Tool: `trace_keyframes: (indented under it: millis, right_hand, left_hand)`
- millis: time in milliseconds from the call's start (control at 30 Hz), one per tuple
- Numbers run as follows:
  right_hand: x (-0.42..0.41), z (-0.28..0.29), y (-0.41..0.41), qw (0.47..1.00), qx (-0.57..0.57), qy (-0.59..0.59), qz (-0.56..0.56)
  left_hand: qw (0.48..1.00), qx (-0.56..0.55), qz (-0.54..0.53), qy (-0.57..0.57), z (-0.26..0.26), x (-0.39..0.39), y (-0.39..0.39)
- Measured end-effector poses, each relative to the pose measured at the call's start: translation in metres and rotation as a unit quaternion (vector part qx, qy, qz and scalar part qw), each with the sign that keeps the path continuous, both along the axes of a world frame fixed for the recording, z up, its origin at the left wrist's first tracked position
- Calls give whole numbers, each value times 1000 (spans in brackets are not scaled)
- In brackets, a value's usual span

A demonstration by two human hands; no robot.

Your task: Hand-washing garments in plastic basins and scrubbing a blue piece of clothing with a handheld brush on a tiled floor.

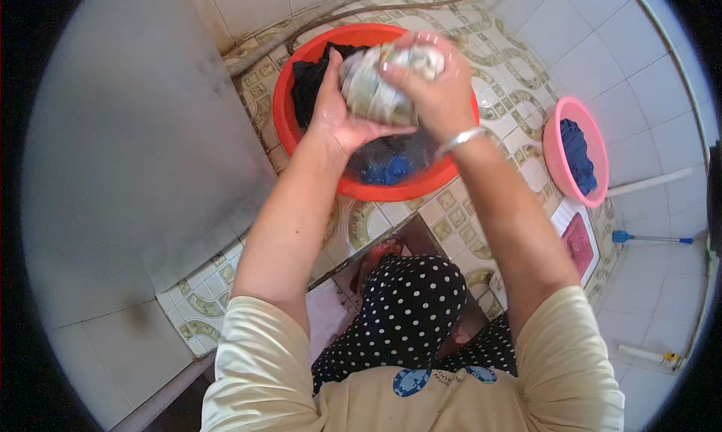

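Note:
Over a red plastic basin [372,193] I hold a bunched, wet, light-patterned cloth [381,93] between both hands. My left hand [335,113] cups its left side and underside, palm turned up. Around its upper right side curls my right hand [445,82], the thumb pressed on the front and a silver bangle at the wrist. In the basin, a black cloth [307,88] hangs by the left rim. A blue cloth [386,170] lies in dark, sudsy water near the front rim.
A pink basin [555,155] with a navy cloth [578,155] stands at the right. Below it lies a white tray [589,229] with a dark pink item [576,245]. A blue-headed brush [623,237] is by the wall. A hose [389,7] runs behind the red basin over patterned tiles [366,223].

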State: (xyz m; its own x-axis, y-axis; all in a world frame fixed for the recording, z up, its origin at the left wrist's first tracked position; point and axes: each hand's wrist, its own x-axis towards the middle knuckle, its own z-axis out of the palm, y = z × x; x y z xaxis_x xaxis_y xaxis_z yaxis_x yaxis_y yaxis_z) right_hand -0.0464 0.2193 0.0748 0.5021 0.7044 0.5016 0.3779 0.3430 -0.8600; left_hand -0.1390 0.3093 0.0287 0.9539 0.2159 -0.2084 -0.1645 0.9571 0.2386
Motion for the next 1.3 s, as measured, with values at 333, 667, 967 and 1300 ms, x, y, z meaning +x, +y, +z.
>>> trace_keyframes:
  millis: [333, 667, 967, 1300]
  right_hand:
    - [-9, -60, -4, 820, 34, 567, 74]
    - [22, -94, 1, 799, -26, 471, 372]
    - [33, -122, 6, 920, 79, 59, 380]
    - [31, -65, 10, 823, -289, 440, 214]
  left_hand:
    - [785, 509, 309, 173, 17, 30, -18]
    - [405, 873, 272, 14, 22, 24, -46]
    - [381, 875, 297, -22, 5, 9, -66]
    - [562, 763, 266, 175, -3, 2, -30]
